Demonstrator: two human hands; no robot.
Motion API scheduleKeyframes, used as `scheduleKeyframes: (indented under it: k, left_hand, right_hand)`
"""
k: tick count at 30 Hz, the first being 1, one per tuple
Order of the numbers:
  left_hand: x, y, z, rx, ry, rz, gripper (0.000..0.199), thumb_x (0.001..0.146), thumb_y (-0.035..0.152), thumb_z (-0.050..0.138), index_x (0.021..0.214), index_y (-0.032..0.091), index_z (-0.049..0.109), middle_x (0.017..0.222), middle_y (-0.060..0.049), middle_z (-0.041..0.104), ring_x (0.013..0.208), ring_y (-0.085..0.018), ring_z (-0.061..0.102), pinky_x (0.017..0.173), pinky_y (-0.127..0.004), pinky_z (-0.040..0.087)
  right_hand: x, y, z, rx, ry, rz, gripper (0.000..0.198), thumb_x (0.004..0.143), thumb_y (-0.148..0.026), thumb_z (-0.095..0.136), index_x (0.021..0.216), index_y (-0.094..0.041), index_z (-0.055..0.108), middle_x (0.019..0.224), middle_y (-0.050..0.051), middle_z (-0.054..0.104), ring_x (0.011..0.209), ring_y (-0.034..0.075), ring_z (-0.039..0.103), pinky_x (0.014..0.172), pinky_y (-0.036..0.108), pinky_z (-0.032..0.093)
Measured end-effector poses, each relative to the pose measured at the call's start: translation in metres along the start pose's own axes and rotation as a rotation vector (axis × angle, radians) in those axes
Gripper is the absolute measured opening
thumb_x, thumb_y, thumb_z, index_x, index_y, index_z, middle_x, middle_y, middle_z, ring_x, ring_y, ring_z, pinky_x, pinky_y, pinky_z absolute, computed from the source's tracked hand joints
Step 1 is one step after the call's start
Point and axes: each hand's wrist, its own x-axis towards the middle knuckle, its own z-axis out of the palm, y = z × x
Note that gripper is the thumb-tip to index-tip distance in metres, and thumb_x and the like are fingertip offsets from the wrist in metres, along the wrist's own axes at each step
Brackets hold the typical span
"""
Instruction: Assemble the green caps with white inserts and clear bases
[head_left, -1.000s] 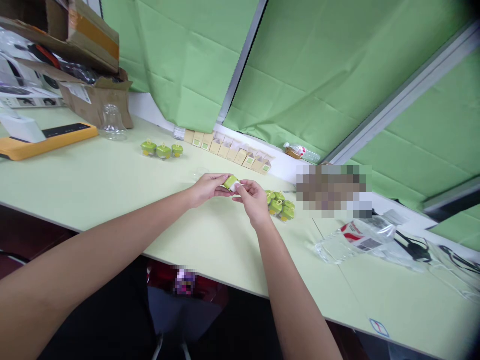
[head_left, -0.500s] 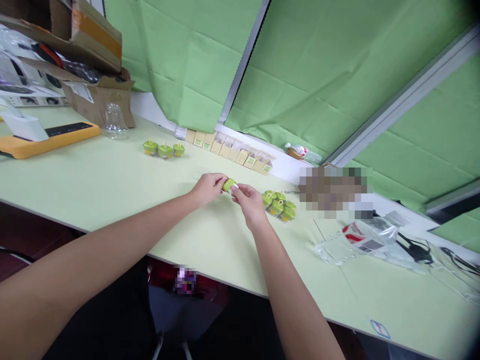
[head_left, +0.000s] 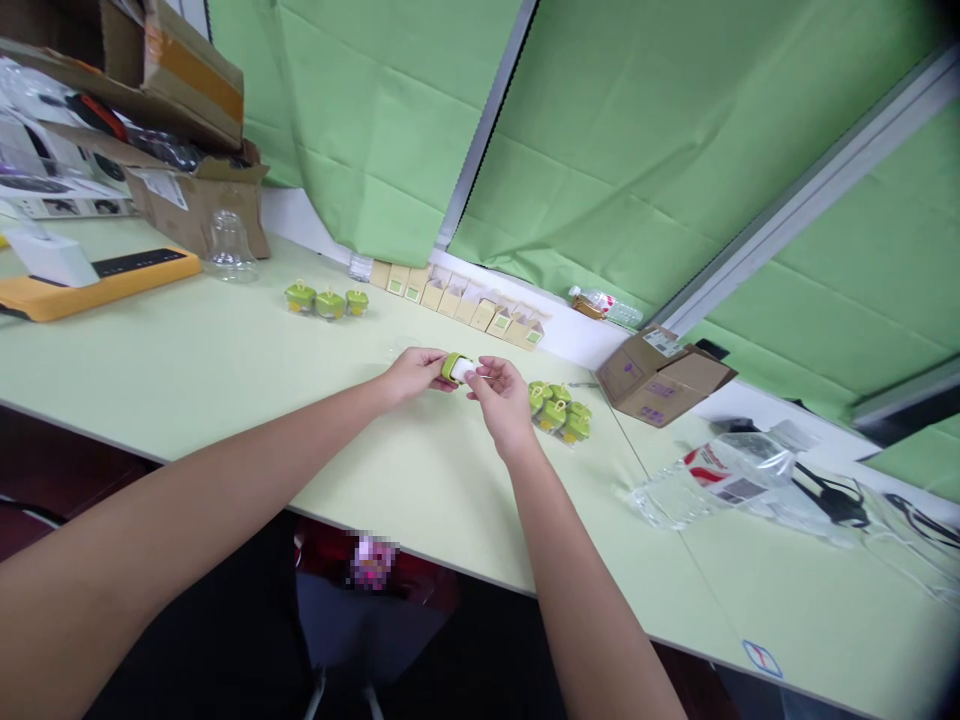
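Over the middle of the table my left hand [head_left: 412, 377] pinches a small green lid [head_left: 451, 366] with its thumb and fingertips. The lid's underside is turned toward my right hand [head_left: 502, 400], whose thumb presses on a small white piece [head_left: 463, 370] at the lid's opening. How deep the white piece sits in the lid, I cannot tell. Just right of my right hand stands a cluster of several small clear containers with green lids and loop handles [head_left: 556, 411]. Three similar green-lidded containers [head_left: 328, 302] stand farther back on the left.
Small cardboard house-shaped boxes [head_left: 454, 297] line the wall. At the left are a yellow power strip [head_left: 150, 268], a clear plastic dome [head_left: 229, 245] and a large open carton [head_left: 195, 200]. Rightward lie a carton [head_left: 660, 380], a large clear bottle [head_left: 705, 478] and cables [head_left: 832, 497].
The green lid has turned in my fingers, so its open underside and the white piece now show more. My right hand's fingers have shifted slightly. Both groups of containers have stayed put.
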Motion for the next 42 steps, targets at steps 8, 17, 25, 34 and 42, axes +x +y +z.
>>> scheduleKeyframes:
  k: [8, 17, 25, 34, 42]
  left_hand:
    - [-0.002, 0.001, 0.0, 0.093, -0.008, 0.073, 0.027, 0.083, 0.037, 0.07, 0.092, 0.012, 0.073, 0.091, -0.008, 0.072, 0.073, -0.015, 0.067, 0.08, -0.035, 0.057]
    - [-0.007, 0.01, 0.009, -0.155, -0.033, -0.073, 0.035, 0.087, 0.042, 0.065, 0.108, 0.014, 0.067, 0.104, -0.011, 0.07, 0.086, -0.02, 0.069, 0.084, -0.039, 0.056]
    - [-0.01, 0.015, 0.009, -0.281, -0.036, -0.13, 0.032, 0.088, 0.042, 0.066, 0.1, 0.012, 0.069, 0.099, -0.012, 0.072, 0.09, -0.018, 0.068, 0.083, -0.03, 0.055]
    - [-0.008, 0.016, 0.01, -0.334, -0.03, -0.216, 0.036, 0.095, 0.045, 0.055, 0.099, 0.013, 0.069, 0.099, -0.013, 0.073, 0.091, -0.018, 0.07, 0.081, -0.025, 0.057]
    - [-0.013, 0.022, 0.015, -0.327, -0.043, -0.13, 0.029, 0.094, 0.039, 0.058, 0.095, 0.012, 0.068, 0.1, -0.011, 0.073, 0.088, -0.017, 0.069, 0.092, -0.033, 0.054]
  right_hand:
    - [0.0, 0.004, 0.0, 0.03, -0.069, 0.074, 0.042, 0.07, -0.042, 0.077, 0.101, -0.017, 0.063, 0.097, 0.005, 0.067, 0.073, 0.014, 0.069, 0.072, 0.033, 0.061]
    - [-0.003, 0.007, -0.005, -0.37, -0.02, -0.27, 0.035, 0.079, -0.038, 0.069, 0.11, -0.022, 0.07, 0.103, 0.007, 0.071, 0.078, 0.018, 0.069, 0.078, 0.034, 0.058]
    - [-0.009, 0.003, 0.0, -0.559, -0.047, -0.594, 0.048, 0.079, -0.021, 0.065, 0.127, -0.024, 0.06, 0.114, 0.007, 0.066, 0.093, 0.02, 0.064, 0.087, 0.037, 0.056]
    - [-0.012, 0.003, 0.002, -0.648, -0.011, -0.706, 0.043, 0.086, -0.019, 0.06, 0.128, -0.024, 0.056, 0.114, 0.009, 0.065, 0.1, 0.022, 0.062, 0.089, 0.039, 0.054]
    - [-0.009, 0.006, -0.002, -0.678, 0.004, -0.726, 0.037, 0.09, -0.02, 0.055, 0.127, -0.025, 0.056, 0.111, 0.009, 0.065, 0.101, 0.023, 0.061, 0.089, 0.041, 0.053]
